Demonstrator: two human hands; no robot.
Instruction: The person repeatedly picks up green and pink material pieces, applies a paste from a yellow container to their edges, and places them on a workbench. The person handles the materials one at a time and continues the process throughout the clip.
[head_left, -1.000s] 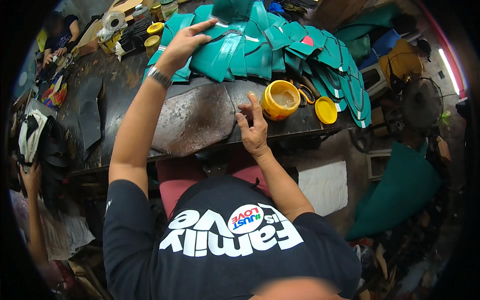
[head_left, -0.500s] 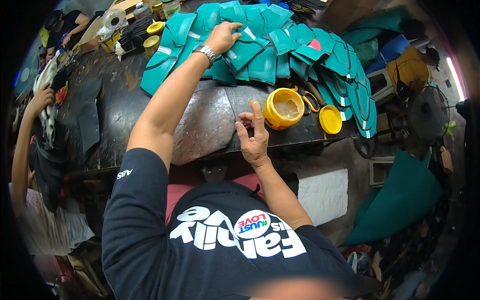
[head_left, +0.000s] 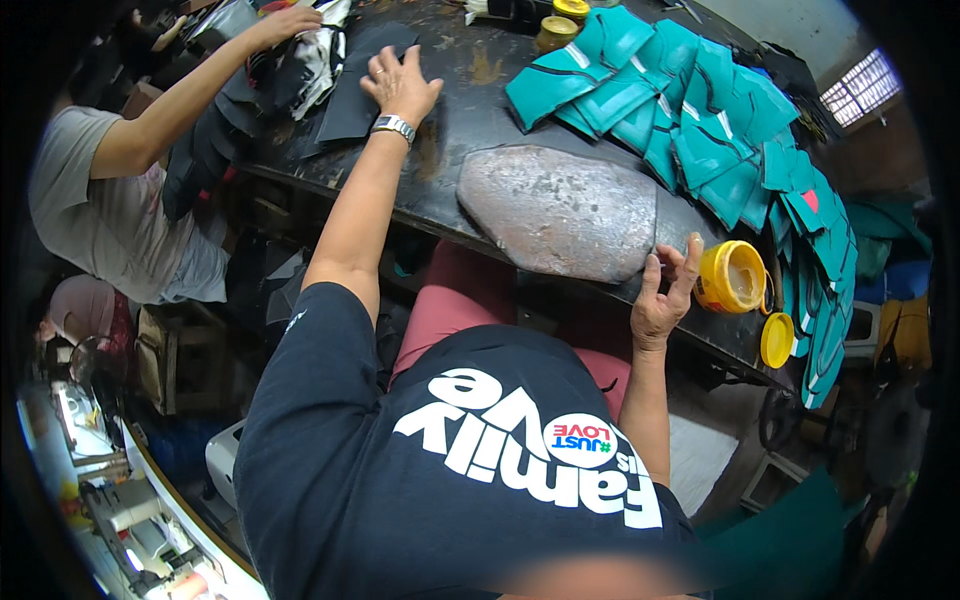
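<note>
My left hand [head_left: 400, 85] lies flat, fingers spread, on a dark sheet piece [head_left: 355, 95] at the far left of the black worktable [head_left: 470, 150]; a metal watch is on its wrist. My right hand [head_left: 665, 290] rests at the table's near edge, fingers loosely apart, beside a flat grey stone slab [head_left: 560, 210] and close to an open yellow pot [head_left: 732, 278]. It holds nothing that I can see. A spread of teal cut pieces [head_left: 690, 110] covers the table's right side.
A yellow lid [head_left: 777, 340] lies next to the pot. Two small jars [head_left: 556, 30] stand at the back. Another person in a grey shirt [head_left: 100, 210] sits at the left, a hand [head_left: 290, 20] on dark and white material. Clutter lies on the floor around.
My left hand has left the teal pieces and swung left onto the dark sheet. My head turned left, so the other person is in view. My right hand stayed by the pot.
</note>
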